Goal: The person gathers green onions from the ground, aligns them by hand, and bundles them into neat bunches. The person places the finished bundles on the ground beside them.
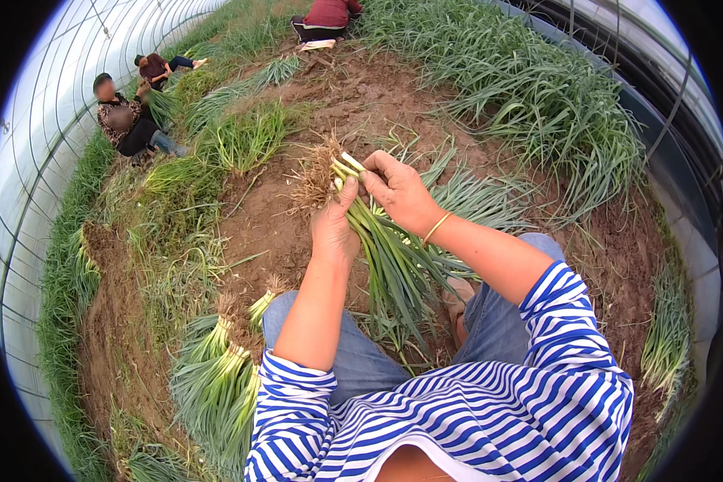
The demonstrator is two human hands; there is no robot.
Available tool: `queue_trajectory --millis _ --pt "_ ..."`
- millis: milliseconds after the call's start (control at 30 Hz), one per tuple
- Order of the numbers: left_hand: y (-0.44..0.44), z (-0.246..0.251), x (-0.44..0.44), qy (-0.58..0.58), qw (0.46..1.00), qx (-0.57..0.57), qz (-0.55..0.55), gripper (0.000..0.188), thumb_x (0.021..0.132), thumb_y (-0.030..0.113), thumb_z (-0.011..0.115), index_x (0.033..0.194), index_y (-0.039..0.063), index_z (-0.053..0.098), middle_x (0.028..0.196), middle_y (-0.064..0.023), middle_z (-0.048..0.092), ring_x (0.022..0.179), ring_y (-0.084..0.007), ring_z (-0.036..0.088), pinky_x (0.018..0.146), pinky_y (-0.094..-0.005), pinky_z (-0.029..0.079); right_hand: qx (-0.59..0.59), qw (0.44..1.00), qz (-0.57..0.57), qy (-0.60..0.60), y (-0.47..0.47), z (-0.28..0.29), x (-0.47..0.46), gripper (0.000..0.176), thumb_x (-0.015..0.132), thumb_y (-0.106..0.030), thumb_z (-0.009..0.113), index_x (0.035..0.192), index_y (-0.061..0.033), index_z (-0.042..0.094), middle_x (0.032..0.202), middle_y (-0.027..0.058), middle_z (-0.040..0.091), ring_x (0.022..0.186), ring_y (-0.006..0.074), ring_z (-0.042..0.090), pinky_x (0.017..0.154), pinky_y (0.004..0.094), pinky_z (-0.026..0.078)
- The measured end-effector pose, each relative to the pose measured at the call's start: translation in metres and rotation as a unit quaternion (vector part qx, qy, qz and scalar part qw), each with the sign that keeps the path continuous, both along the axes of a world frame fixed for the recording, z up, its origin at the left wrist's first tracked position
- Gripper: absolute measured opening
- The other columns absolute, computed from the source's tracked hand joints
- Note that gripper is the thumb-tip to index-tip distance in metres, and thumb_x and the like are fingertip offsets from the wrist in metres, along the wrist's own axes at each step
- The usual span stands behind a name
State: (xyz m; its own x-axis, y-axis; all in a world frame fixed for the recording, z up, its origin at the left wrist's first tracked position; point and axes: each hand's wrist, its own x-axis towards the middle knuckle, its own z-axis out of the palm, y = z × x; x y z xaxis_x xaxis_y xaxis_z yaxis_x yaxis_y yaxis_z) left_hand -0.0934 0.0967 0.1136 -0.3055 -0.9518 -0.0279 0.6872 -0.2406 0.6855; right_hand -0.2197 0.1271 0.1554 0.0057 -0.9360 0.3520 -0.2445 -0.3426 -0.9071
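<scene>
My left hand (335, 226) is closed around a bunch of green onions (391, 253) near their pale root ends. Brown, dry-looking roots (318, 175) fan out past my fingers to the upper left, while the green leaves hang down between my knees. At the white stems (350, 164) of the same bunch, my right hand (400, 190) pinches with thumb and forefinger; the fingertips behind are partly hidden. More loose green onions (482, 196) lie on the soil beyond my right forearm.
Bundled green onions (217, 361) lie beside my left knee. Uprooted plants and weeds (186, 181) cover the left ground. Growing rows (518, 90) stand at upper right along the greenhouse wall (632, 114). Two people (123, 114) sit at left; another person (325, 18) crouches ahead.
</scene>
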Motion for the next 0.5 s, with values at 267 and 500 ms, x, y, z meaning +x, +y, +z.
queue_trajectory --millis 267,500 --pt "0.004 0.011 0.0 0.012 1.0 0.008 0.013 0.029 0.078 0.019 0.074 0.102 0.007 0.062 0.096 -0.0042 0.061 0.092 -0.0172 0.058 0.082 -0.033 0.047 -0.211 0.937 -0.054 0.274 0.004 -0.012 -0.006 0.012 0.083 -0.009 0.059 0.091 -0.0023 0.053 0.08 0.0142 0.056 0.07 0.0317 0.058 0.065 0.0355 0.048" --pt "0.003 0.015 0.009 -0.094 0.995 -0.016 -0.009 0.03 0.077 0.007 0.072 0.105 0.004 0.061 0.097 -0.0042 0.063 0.092 -0.0167 0.06 0.077 -0.03 0.051 -0.259 0.941 -0.055 0.21 0.0 0.021 -0.025 0.018 0.08 -0.021 0.064 0.084 -0.0041 0.062 0.084 0.0091 0.06 0.082 0.0293 0.057 0.072 0.0357 0.049"
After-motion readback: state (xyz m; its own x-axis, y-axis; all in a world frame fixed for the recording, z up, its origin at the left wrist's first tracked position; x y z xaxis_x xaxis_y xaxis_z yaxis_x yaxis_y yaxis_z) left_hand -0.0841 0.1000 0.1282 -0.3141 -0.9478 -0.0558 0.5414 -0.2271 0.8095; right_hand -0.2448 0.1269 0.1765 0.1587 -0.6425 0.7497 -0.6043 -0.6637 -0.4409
